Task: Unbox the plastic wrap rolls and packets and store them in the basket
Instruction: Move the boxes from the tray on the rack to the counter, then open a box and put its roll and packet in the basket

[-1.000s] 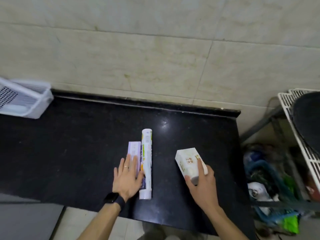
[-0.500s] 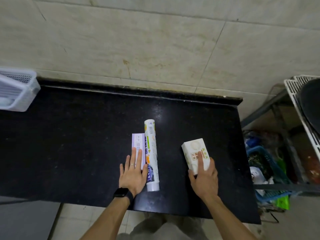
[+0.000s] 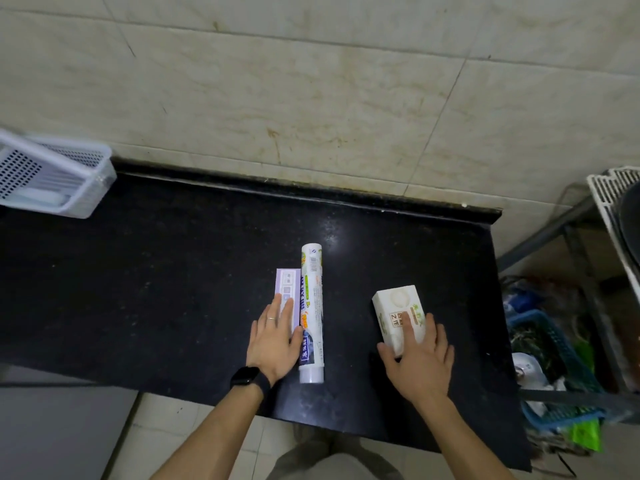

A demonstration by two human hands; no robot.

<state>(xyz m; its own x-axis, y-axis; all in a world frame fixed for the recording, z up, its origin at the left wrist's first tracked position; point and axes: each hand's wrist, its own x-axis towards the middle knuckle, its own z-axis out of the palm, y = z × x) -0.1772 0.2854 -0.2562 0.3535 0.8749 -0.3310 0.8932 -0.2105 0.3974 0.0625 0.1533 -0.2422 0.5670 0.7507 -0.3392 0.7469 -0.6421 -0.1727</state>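
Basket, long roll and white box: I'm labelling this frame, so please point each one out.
basket [image 3: 90, 181]: head view, on its right perforated wall.
long roll [image 3: 312, 292]: head view, on its printed middle.
white box [image 3: 394, 304]: head view, on its top face.

A black stone counter [image 3: 173, 289] runs below a stained beige tiled wall [image 3: 311, 98], while off its right end a white wire rack [image 3: 611, 199] holds a dark pan [image 3: 632, 223] above a blue crate [image 3: 554, 344] of clutter on the floor.
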